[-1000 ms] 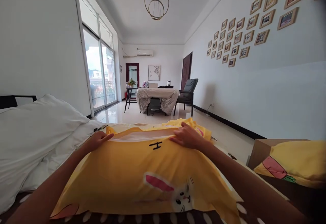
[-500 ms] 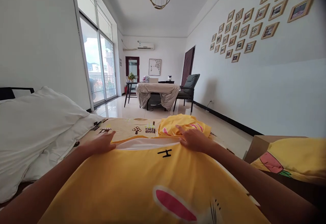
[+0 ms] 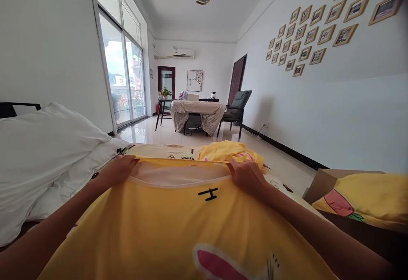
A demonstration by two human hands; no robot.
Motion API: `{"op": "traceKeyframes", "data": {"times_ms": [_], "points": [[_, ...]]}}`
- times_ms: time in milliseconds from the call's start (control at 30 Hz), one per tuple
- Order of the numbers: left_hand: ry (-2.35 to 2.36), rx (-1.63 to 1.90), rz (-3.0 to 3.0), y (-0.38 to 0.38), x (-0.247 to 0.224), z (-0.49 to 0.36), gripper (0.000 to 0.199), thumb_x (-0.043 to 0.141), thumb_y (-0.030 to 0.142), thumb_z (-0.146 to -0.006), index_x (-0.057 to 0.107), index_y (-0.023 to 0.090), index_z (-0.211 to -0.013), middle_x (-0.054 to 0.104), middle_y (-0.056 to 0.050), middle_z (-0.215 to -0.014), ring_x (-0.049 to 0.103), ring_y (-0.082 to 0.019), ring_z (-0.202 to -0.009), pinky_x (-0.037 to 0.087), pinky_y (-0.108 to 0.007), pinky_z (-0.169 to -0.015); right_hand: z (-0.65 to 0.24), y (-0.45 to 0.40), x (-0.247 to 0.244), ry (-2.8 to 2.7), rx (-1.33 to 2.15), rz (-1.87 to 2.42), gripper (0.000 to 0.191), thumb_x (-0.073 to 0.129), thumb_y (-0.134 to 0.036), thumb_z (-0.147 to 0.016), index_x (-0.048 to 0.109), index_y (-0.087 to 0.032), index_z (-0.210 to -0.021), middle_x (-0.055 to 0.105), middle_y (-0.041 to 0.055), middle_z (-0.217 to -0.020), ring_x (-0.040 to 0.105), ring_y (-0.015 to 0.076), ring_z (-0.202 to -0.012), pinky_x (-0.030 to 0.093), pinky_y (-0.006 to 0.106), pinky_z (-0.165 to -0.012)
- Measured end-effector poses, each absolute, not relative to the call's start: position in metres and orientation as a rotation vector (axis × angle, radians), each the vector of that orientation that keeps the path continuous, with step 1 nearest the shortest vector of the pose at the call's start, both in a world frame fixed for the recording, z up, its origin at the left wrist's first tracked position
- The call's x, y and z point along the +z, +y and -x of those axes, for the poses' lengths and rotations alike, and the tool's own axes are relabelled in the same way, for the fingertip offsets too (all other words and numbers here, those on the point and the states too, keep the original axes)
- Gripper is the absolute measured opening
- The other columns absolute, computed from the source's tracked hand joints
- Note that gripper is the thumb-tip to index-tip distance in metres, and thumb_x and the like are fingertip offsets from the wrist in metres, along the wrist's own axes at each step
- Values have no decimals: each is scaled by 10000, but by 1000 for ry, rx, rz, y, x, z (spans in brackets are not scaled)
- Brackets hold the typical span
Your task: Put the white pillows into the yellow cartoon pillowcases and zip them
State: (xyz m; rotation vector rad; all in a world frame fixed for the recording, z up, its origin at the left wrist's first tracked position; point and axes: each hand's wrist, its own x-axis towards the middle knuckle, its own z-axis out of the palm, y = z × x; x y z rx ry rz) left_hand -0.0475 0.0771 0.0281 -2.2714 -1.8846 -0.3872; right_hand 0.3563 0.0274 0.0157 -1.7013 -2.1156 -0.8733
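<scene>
A yellow cloth cover [image 3: 159, 224] with a black letter and a pink-and-white rabbit ear printed on it spreads out in front of me. Its mouth is stretched wide, showing the pale inside and a white seam. My left hand [image 3: 123, 169] is closed on the left corner of the mouth. At the right corner, my right hand [image 3: 247, 176] grips the edge too, its fingers partly hidden by the cloth. Just beyond that hand lies a crumpled yellow cloth [image 3: 223, 149] with pink patches, on a beige printed bedsheet [image 3: 159, 149].
White bedding [image 3: 47, 144] is heaped on the left. On the right, a yellow carrot-print cloth [image 3: 376, 197] lies over a cardboard box [image 3: 321, 182]. Farther off stand a covered table [image 3: 197, 108] and a black chair [image 3: 236, 108]. A glass sliding door [image 3: 117, 72] is at left.
Both hands have taken hold of the mouth's edge and pulled it taut. The left hand, whose fingers were spread, has closed and moved slightly left. The opening now shows wider.
</scene>
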Motion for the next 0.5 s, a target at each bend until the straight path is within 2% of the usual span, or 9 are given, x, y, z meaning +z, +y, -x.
{"op": "traceKeyframes", "data": {"times_ms": [133, 233, 300, 367, 500], "points": [[-1862, -449, 1995, 61, 35, 48, 559, 139, 347, -937, 648, 127, -1005, 695, -157, -816, 613, -282, -768, 421, -392, -752, -366, 28, 12, -2105, -1025, 1167, 444, 347, -322, -950, 522, -163, -575, 537, 17, -460, 369, 102, -418, 238, 280, -566], [-1790, -421, 1900, 53, 25, 54, 561, 167, 322, -922, 675, 86, -925, 666, -178, -687, 589, -299, -723, 384, -442, -830, -370, 26, 3, -2252, -1003, 918, 535, 349, -491, -953, 506, -163, -561, 530, 7, -467, 371, 92, -418, 261, 274, -585], [-1725, -337, 1941, 51, 12, 58, 519, 224, 335, -918, 689, 107, -884, 672, -161, -673, 598, -285, -698, 382, -431, -851, -369, 25, -7, -2394, -942, 953, 557, 393, -560, -924, 521, -162, -556, 560, 13, -483, 398, 93, -422, 254, 277, -586], [-1693, -179, 2045, 50, -4, 59, 444, 313, 345, -900, 691, 128, -817, 673, -151, -666, 619, -291, -711, 392, -418, -838, -366, 25, -22, -2521, -838, 1107, 531, 454, -560, -902, 547, -165, -560, 603, 19, -514, 428, 97, -428, 230, 279, -576], [-1810, 21, 2203, 50, -29, 54, 321, 394, 212, -835, 661, 143, -670, 672, -157, -678, 640, -308, -697, 395, -436, -802, -352, 28, -49, -2639, -687, 1284, 476, 467, -495, -919, 591, -175, -590, 631, 25, -532, 466, 109, -448, 224, 289, -593]]}}
